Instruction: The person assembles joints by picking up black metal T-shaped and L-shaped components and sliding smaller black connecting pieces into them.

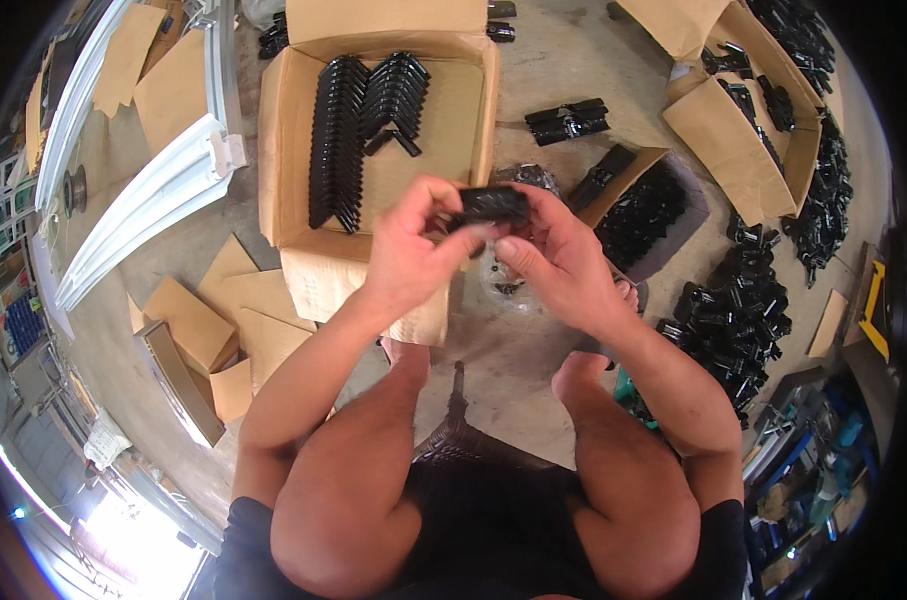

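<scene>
Between my two hands is a short, ribbed black part [495, 204], raised above the floor in front of my knees. My left hand [415, 245] pinches its left end, thumb below. On its right end the fingers and thumb of my right hand [561, 262] are closed. My fingers hide part of it, so its exact kind is unclear. Just beyond my left hand stands an open cardboard box [453, 130], with angled black parts [338, 150] stacked in two neat rows along its left side. Behind my hands lies a clear plastic bag [518, 285], partly covered by them.
A small open box [673, 245] of little black pieces stands to the right. Beyond it are another cardboard box [718, 120] and a heap of black parts [733, 320]. Flattened cardboard [193, 325] and long white metal strips [158, 215] lie left.
</scene>
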`<state>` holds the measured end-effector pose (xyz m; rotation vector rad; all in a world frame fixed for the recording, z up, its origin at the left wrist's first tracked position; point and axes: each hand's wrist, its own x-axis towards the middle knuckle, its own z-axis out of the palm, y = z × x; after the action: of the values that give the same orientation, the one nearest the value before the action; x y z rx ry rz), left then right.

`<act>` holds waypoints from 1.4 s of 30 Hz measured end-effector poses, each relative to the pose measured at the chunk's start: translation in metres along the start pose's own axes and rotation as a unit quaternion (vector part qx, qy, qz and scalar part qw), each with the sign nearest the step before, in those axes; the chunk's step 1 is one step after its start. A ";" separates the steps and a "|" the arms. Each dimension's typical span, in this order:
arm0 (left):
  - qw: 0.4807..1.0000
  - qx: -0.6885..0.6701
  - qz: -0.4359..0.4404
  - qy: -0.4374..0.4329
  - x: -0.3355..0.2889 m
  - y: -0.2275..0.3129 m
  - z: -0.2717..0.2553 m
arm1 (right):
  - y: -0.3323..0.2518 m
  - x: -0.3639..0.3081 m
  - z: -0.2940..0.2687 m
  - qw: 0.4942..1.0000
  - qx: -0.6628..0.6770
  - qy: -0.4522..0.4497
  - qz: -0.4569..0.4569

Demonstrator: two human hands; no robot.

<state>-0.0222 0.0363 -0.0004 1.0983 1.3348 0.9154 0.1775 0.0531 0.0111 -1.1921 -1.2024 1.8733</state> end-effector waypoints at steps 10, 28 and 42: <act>0.953 -0.283 -0.104 -0.012 -0.010 -0.013 0.013 | -0.006 -0.018 -0.012 0.989 0.144 0.025 0.023; 0.887 -0.416 -0.183 -0.082 -0.009 -0.012 0.018 | 0.011 -0.029 -0.011 0.988 -0.084 0.080 -0.105; 0.895 -0.405 -0.176 -0.062 -0.017 -0.010 0.025 | -0.007 -0.023 -0.016 0.896 -0.337 0.063 -0.283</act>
<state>0.0012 0.0151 -0.0077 0.2484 0.8532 0.9664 0.2015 0.0427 0.0224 -1.0917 -1.9513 0.9499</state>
